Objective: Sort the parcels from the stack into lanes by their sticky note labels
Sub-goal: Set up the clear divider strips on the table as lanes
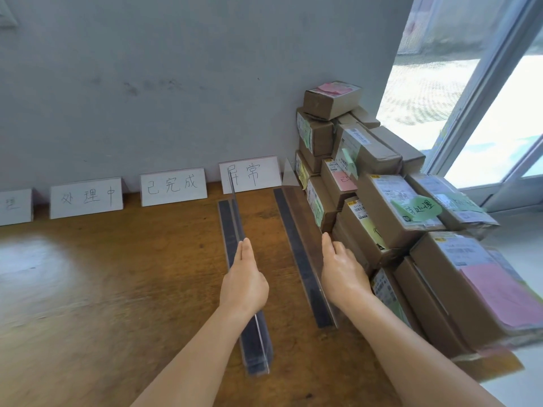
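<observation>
A stack of brown cardboard parcels [382,201] with pink, green and yellow sticky notes fills the right end of the wooden table [117,274]. Two clear lane dividers with dark bases lie lengthwise on the table. My left hand [244,277] rests on the left divider [232,224], fingers straight along its upright pane. My right hand [342,268] presses flat against the right divider [296,239], which stands beside the parcel stack. Several white lane signs [173,186] with handwritten characters lean against the wall at the back.
A grey wall [176,83] closes the back of the table. A window [470,98] with a white frame is at the right, behind the stack. The parcels reach over the table's right edge.
</observation>
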`<move>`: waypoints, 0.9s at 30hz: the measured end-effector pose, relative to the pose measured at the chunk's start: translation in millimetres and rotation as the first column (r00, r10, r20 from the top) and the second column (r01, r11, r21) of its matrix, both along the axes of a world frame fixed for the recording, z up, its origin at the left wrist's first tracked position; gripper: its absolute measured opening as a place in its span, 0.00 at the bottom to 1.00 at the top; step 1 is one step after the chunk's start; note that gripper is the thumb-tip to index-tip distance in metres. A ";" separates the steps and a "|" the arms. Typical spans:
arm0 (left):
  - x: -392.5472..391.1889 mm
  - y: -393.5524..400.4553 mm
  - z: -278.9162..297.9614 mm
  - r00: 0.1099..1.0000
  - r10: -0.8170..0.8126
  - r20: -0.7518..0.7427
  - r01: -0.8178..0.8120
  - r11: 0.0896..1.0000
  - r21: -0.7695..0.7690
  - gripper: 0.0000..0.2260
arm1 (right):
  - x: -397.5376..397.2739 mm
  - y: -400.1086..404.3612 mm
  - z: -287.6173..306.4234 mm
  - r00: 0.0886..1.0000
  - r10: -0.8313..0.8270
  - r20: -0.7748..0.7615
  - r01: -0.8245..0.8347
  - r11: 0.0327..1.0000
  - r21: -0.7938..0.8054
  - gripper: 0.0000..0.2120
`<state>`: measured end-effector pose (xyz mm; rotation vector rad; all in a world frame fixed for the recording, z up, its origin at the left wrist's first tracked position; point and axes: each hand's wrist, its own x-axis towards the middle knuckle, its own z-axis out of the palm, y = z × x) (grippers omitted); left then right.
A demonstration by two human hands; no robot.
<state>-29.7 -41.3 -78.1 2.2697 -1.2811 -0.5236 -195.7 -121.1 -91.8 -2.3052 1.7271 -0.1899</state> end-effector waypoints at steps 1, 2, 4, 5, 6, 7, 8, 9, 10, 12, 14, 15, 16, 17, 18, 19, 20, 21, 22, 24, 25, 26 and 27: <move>0.1 -0.2 -0.2 1.000 0.000 -0.003 0.000 1.000 -0.003 0.32 | 0.1 -0.1 -0.4 1.000 0.010 0.006 -0.010 1.000 0.009 0.40; 0.5 -0.4 -0.9 1.000 -0.001 -0.006 0.001 1.000 -0.008 0.31 | 0.2 0.1 -0.9 1.000 0.019 0.012 -0.019 1.000 0.015 0.39; 1.6 -0.9 -3.0 1.000 -0.006 -0.003 0.006 1.000 -0.021 0.31 | -0.1 0.7 -2.1 0.999 0.038 0.020 -0.038 0.999 0.017 0.39; 2.3 -0.8 -4.3 1.000 -0.010 0.005 0.010 1.000 -0.028 0.31 | -0.5 0.7 -2.8 0.999 0.047 0.025 -0.047 0.999 0.014 0.39; 2.8 -0.4 -5.3 1.000 -0.015 0.013 0.015 0.999 -0.033 0.30 | -1.0 0.7 -3.4 0.998 0.055 0.032 -0.055 0.998 0.012 0.38; 2.9 -0.3 -6.1 1.000 -0.018 0.019 0.019 0.999 -0.038 0.30 | -1.6 0.3 -3.9 0.997 0.062 0.038 -0.063 0.998 0.013 0.38; 3.0 -0.3 -6.3 1.000 -0.019 0.021 0.020 0.999 -0.042 0.30 | -2.0 -0.2 -4.4 0.997 0.070 0.044 -0.070 0.997 0.015 0.38; 3.0 -0.4 -6.2 1.000 -0.018 0.022 0.019 0.999 -0.045 0.29 | -2.2 -0.9 -4.9 0.996 0.076 0.047 -0.077 0.997 0.016 0.38; 2.9 -0.6 -5.9 1.000 -0.016 0.024 0.017 0.999 -0.049 0.29 | -2.3 -1.5 -5.5 0.995 0.082 0.049 -0.082 0.996 0.017 0.38; 3.2 -0.6 -5.8 1.000 -0.018 0.026 0.020 0.998 -0.060 0.28 | -2.2 -2.6 -6.7 0.995 0.089 0.051 -0.090 0.996 0.017 0.39; 3.6 0.2 -6.3 1.000 -0.024 0.015 0.025 0.997 -0.072 0.26 | -2.1 -3.2 -7.4 0.995 0.092 0.050 -0.093 0.996 0.019 0.40; 3.8 0.8 -6.6 1.000 -0.024 0.010 0.025 0.997 -0.077 0.26 | -2.0 -3.3 -7.7 0.994 0.093 0.051 -0.094 0.995 0.019 0.40; 4.1 1.2 -7.0 1.000 -0.023 0.008 0.024 0.996 -0.081 0.26 | -2.0 -3.4 -7.8 0.994 0.093 0.052 -0.094 0.995 0.019 0.40; 4.4 1.6 -7.3 1.000 -0.022 0.008 0.023 0.996 -0.084 0.25 | -2.0 -3.3 -7.5 0.994 0.092 0.054 -0.094 0.995 0.021 0.41; 4.6 1.7 -7.6 1.000 -0.021 0.010 0.022 0.996 -0.086 0.25 | -2.0 -3.0 -7.1 0.994 0.092 0.054 -0.093 0.995 0.024 0.41; 4.9 1.7 -8.0 1.000 -0.019 0.013 0.020 0.996 -0.087 0.25 | -1.9 -2.7 -6.8 0.994 0.091 0.053 -0.092 0.995 0.026 0.41; 5.1 1.8 -8.3 1.000 -0.015 0.013 0.016 0.996 -0.088 0.25 | -2.0 -2.3 -6.7 0.995 0.091 0.051 -0.092 0.995 0.028 0.41; 5.0 1.8 -8.6 1.000 -0.013 0.013 0.014 0.996 -0.088 0.25 | -2.0 -2.0 -6.5 0.995 0.089 0.049 -0.091 0.995 0.031 0.41; 4.9 2.0 -8.9 1.000 -0.014 0.013 0.015 0.996 -0.088 0.25 | -2.1 -1.6 -6.3 0.995 0.086 0.048 -0.088 0.995 0.036 0.41; 4.7 1.9 -9.3 1.000 -0.023 0.016 0.024 0.996 -0.086 0.25 | -2.8 -0.9 -5.4 0.996 0.077 0.049 -0.079 0.996 0.047 0.42; 4.8 1.9 -9.3 1.000 -0.026 0.014 0.027 0.996 -0.085 0.25 | -3.2 -0.4 -4.5 0.996 0.072 0.050 -0.074 0.996 0.052 0.42; 5.0 1.7 -9.4 1.000 -0.026 0.011 0.026 0.996 -0.085 0.25 | -3.6 0.3 -3.3 0.996 0.067 0.051 -0.070 0.996 0.054 0.42; 5.2 1.6 -9.6 1.000 -0.024 0.008 0.024 0.996 -0.087 0.25 | -3.9 1.3 -2.0 0.997 0.064 0.050 -0.067 0.996 0.052 0.42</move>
